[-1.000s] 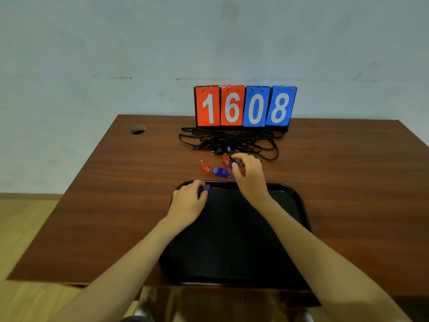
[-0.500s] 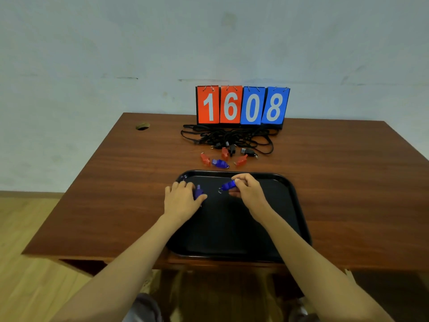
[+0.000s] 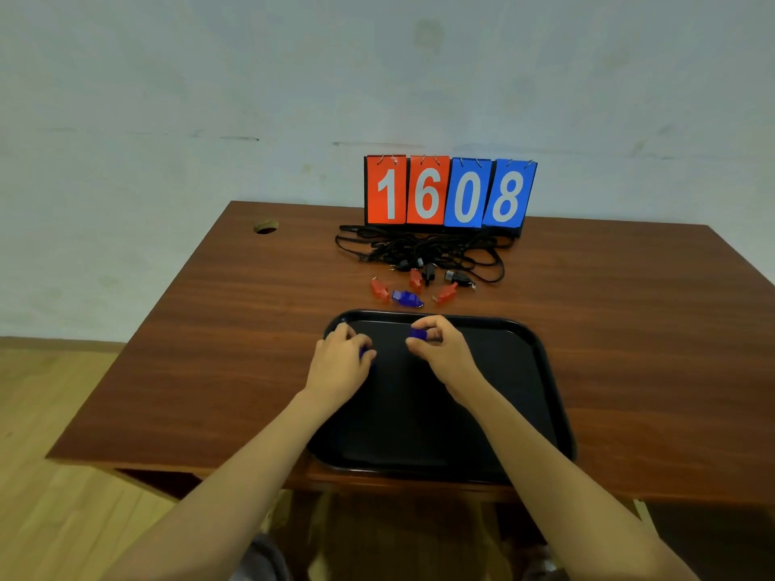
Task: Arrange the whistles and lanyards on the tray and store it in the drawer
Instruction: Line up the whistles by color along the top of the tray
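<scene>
Now right hand (image 3: pixel 440 350) and left hand (image 3: pixel 339 362) each pinch 1 small whistle.
Right thumb and curled fingers pinch a blue plastic whistle (image 3: pixel 418 333); left fingers curl over a second blue whistle (image 3: pixel 365 352), mostly hidden. Both are at the far end of the black plastic tray (image 3: pixel 545 358); contact unclear. Likely light, rigid, slick: pinch the flat sides. Loose whistles (image 3: pixel 406 298) and tangled black cord lanyards (image 3: pixel 423 249) lie beyond on the brown wooden desk (image 3: pixel 209 350).
</scene>
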`<state>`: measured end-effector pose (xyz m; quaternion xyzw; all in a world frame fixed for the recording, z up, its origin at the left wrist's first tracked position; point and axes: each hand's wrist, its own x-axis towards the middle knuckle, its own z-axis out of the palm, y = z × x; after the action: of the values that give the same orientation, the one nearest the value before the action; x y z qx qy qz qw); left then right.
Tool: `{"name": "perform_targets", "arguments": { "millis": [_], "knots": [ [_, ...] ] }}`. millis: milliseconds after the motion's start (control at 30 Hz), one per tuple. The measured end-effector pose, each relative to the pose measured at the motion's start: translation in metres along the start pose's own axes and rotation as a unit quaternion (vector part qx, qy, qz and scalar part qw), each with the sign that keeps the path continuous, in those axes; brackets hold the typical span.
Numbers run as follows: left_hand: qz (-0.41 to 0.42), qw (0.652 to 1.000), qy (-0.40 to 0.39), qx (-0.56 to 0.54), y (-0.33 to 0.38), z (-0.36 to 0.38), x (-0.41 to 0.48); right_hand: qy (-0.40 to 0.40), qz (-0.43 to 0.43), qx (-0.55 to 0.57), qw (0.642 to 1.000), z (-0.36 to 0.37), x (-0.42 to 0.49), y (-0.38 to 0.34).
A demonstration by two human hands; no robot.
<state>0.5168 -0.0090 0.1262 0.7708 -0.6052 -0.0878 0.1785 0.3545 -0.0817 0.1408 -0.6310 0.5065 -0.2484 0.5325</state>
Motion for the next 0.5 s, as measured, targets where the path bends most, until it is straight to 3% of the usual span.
{"name": "perform_targets", "arguments": {
  "millis": [133, 267, 333, 500],
  "knots": [
    [0.005, 1.000, -0.015, -0.004, -0.007, -0.004, 0.015, -0.020, -0.023, -0.047, 0.998, 0.006, 0.001, 0.000],
    [0.028, 0.999, 0.027, -0.010, -0.017, -0.008, 0.016, -0.009, -0.053, -0.088, 0.995, 0.009, 0.003, 0.001],
    [0.065, 0.997, 0.051, 0.012, -0.022, -0.009, 0.012, -0.005, -0.061, -0.102, 0.993, 0.011, 0.005, 0.003],
    [0.120, 0.988, 0.015, 0.098, -0.039, -0.007, 0.008, -0.031, -0.073, -0.138, 0.987, 0.017, 0.008, 0.006]
  ]
}}
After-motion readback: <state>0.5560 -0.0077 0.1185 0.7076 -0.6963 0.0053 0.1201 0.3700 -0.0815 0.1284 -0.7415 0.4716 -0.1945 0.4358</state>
